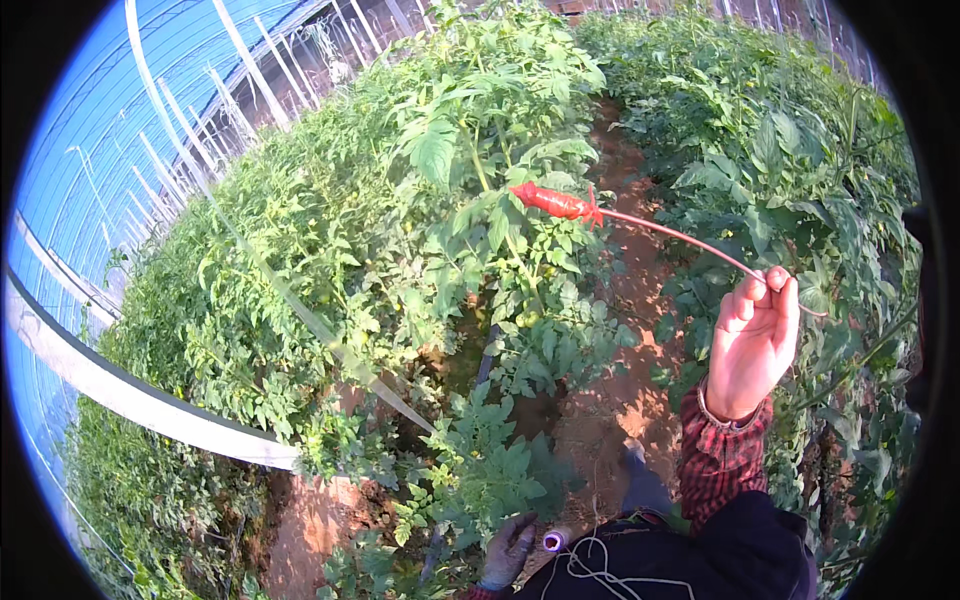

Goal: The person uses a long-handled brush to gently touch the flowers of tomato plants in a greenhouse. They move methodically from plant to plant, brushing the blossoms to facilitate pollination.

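My right hand (754,334) is raised at the right, its fingers pinching a thin reddish rod (682,237). At the rod's far end is a bulb-like tip wrapped in red plastic (559,204), in front of tomato plant leaves. My left hand (510,551), in a greyish glove, hangs low beside a tomato plant (487,465); its fingers are partly curled and I cannot tell whether it holds anything. Just right of it is a spool with a purple-rimmed end (555,540), and loose pale string (600,574) lies over my dark clothing.
Dense rows of tomato plants (300,262) stand on both sides of a bare soil path (637,300). A broad white beam (150,405) crosses the lower left. A translucent strip (300,304) slants down among the plants. Pale poles (251,64) and blue sheeting stand behind at the upper left.
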